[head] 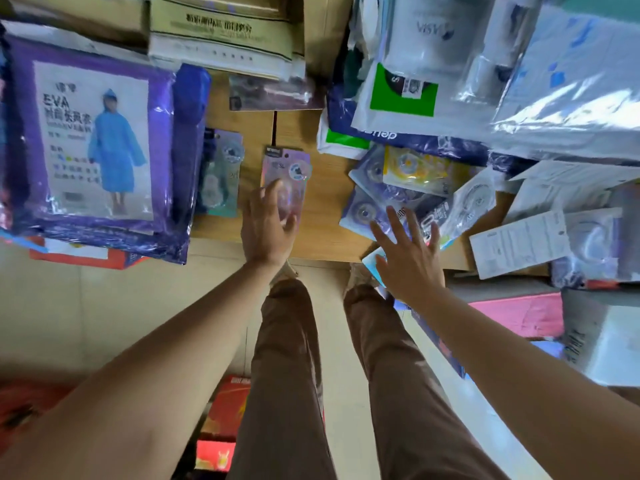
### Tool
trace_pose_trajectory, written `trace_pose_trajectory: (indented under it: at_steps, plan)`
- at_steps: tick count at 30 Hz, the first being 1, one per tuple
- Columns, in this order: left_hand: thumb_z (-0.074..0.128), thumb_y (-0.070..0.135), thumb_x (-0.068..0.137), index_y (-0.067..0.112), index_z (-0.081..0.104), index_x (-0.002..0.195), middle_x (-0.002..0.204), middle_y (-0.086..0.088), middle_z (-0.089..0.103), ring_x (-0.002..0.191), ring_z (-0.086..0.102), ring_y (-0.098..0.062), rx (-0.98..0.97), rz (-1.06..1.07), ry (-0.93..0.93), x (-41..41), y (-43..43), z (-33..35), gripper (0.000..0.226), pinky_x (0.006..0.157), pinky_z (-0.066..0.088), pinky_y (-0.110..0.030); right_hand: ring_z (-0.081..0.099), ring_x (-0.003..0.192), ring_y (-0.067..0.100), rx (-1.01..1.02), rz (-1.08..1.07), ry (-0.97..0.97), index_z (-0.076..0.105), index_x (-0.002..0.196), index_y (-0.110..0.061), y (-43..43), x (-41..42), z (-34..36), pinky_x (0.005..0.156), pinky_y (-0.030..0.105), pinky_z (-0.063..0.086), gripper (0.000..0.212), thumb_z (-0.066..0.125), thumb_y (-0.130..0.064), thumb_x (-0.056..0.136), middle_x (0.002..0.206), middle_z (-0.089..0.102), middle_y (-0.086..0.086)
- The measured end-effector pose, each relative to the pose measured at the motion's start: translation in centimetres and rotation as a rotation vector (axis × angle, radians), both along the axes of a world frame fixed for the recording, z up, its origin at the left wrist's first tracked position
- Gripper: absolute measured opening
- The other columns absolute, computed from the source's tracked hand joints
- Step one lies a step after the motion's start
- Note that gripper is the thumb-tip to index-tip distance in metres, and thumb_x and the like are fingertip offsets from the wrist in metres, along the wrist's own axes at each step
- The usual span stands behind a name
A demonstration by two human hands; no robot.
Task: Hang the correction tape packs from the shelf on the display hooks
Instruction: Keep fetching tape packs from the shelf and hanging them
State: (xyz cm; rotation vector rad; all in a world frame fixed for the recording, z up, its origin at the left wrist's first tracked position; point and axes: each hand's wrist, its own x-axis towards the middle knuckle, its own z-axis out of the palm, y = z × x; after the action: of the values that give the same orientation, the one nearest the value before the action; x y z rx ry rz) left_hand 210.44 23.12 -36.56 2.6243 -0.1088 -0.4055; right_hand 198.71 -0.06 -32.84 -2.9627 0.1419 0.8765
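1. Pink correction tape pack (285,174): flat and face up on the wooden shelf (311,233), around mid-shelf and close to the front edge. Long axis straight away from the body, with the hang-hole end on the far side and the blister end nearest.
2. Left hand (268,230): over the near end of the pink correction tape pack, back of the hand up, fingers bent down onto the blister. Too blurred there to tell whether clamped round the pack or only touching it.
3. Right hand (408,258): released and holding nothing, fingers straight and fanned out. Poised at the shelf's front edge, over the near side of a heap of packs (367,209).
4. Heap of packs: overlapping and skewed at several angles. Purple cards underneath, a yellow pack (415,171) on top with its length across the shelf, and a clear-fronted white pack (474,202) tilted just to the right.
5. Teal pack (221,174): left of the pink one and apart from it, lengthwise in the same direction, right beside a purple raincoat package (93,143).
6. Surface: light wood grain, with a dark seam (274,129) running towards the back. Cardboard boxes (221,32) stacked at the rear, shiny plastic bags (571,81) piled on the far right, a white printed card (519,244) hanging over the front edge.
7. Below the shelf: pale floor tiles (104,323), brown trousers (287,375) straight down the middle, red boxes (225,427) on the floor by the legs.
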Motion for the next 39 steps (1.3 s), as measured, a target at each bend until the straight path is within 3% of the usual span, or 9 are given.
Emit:
trace_pose_trajectory:
  at_steps: [5, 8, 12, 15, 19, 24, 27, 34, 39]
  plan:
    - [0.08, 0.027, 0.082, 0.012, 0.052, 0.14, 0.131, -0.007, 0.062, 0.118, 0.057, -0.024, -0.183, 0.015, 0.084, -1.1, -0.6, 1.7, 0.067, 0.097, 0.049, -0.031, 0.009, 0.153, 0.027, 0.162, -0.253, 0.002, 0.046, 0.144, -0.026, 2.3, 2.1, 0.9, 0.117, 0.061, 0.009, 0.055, 0.056, -0.041, 0.092, 0.164, 0.024, 0.002]
    - [0.079, 0.033, 0.083, 0.012, 0.051, 0.141, 0.134, -0.004, 0.061, 0.118, 0.06, -0.021, -0.297, 0.044, 0.091, -2.3, -0.9, 2.9, 0.068, 0.092, 0.056, -0.039, 0.044, 0.135, 0.022, 0.485, -0.624, -0.113, 0.06, 0.131, -0.021, 3.6, 5.0, 2.4, 0.11, 0.047, 0.035, 0.048, 0.064, -0.042, 0.088, 0.144, 0.054, 0.0]
    - [0.083, 0.035, 0.08, 0.016, 0.051, 0.143, 0.134, 0.003, 0.059, 0.113, 0.064, -0.016, -0.431, 0.054, 0.18, -3.6, -1.4, 4.2, 0.073, 0.083, 0.06, -0.037, 0.07, 0.103, 0.023, 1.058, -1.274, 0.083, 0.066, 0.12, -0.021, 5.1, 8.7, 3.5, 0.083, 0.038, 0.056, 0.046, 0.081, -0.029, 0.077, 0.108, 0.074, 0.001]
    - [0.086, 0.033, 0.078, 0.012, 0.051, 0.142, 0.135, 0.002, 0.061, 0.111, 0.064, -0.008, -0.466, -0.025, 0.223, -3.7, -1.2, 5.3, 0.075, 0.083, 0.06, -0.031, 0.073, 0.087, 0.024, 1.025, -1.257, 0.065, 0.073, 0.1, -0.026, 5.5, 9.2, 2.9, 0.079, 0.044, 0.059, 0.035, 0.074, -0.019, 0.066, 0.091, 0.076, 0.001]
    - [0.068, 0.035, 0.091, 0.006, 0.052, 0.141, 0.139, -0.006, 0.06, 0.125, 0.058, -0.017, -0.306, -0.115, 0.059, -2.1, 0.9, 5.2, 0.06, 0.105, 0.049, -0.036, 0.059, 0.064, 0.013, 0.917, -1.213, -0.032, 0.071, 0.08, -0.017, 4.9, 8.4, 2.8, 0.064, 0.031, 0.046, 0.009, 0.075, -0.01, 0.076, 0.075, 0.071, 0.001]
    - [0.065, 0.042, 0.09, 0.005, 0.021, 0.159, 0.165, -0.022, 0.018, 0.153, 0.02, -0.037, 0.2, 0.021, 0.108, 1.3, 3.5, 2.3, 0.089, 0.124, 0.023, -0.048, 0.039, 0.052, 0.009, 0.822, -1.114, -0.107, 0.055, 0.054, -0.021, 3.7, 6.8, 2.6, 0.057, 0.027, 0.033, 0.035, 0.074, -0.013, 0.081, 0.05, 0.046, -0.01]
    - [0.069, 0.047, 0.088, 0.01, 0.012, 0.161, 0.167, -0.024, 0.004, 0.153, 0.011, -0.042, 0.321, 0.004, 0.233, 1.7, 4.0, 1.1, 0.099, 0.121, 0.025, -0.052, 0.036, 0.048, 0.006, 0.792, -1.062, -0.12, 0.049, 0.053, -0.019, 3.1, 6.2, 2.6, 0.053, 0.026, 0.03, 0.04, 0.074, -0.016, 0.084, 0.047, 0.044, -0.009]
    - [0.073, 0.027, 0.081, 0.007, 0.041, 0.149, 0.151, -0.021, 0.042, 0.136, 0.042, -0.041, 0.271, -0.123, 0.158, -2.2, 3.0, 2.2, 0.078, 0.105, 0.048, -0.051, 0.041, 0.044, 0.002, 0.788, -1.076, -0.132, 0.053, 0.055, -0.024, 2.7, 5.9, 2.8, 0.048, 0.017, 0.031, 0.039, 0.072, -0.02, 0.088, 0.044, 0.05, -0.016]
    - [0.073, 0.028, 0.082, 0.007, 0.05, 0.14, 0.134, -0.017, 0.056, 0.119, 0.053, -0.034, 0.22, 0.061, 0.04, -3.1, 3.6, 2.2, 0.065, 0.093, 0.051, -0.042, 0.046, 0.046, -0.002, 0.772, -1.065, -0.113, 0.056, 0.058, -0.029, 2.5, 5.7, 3.1, 0.049, 0.013, 0.034, 0.035, 0.072, -0.022, 0.088, 0.048, 0.055, -0.017]
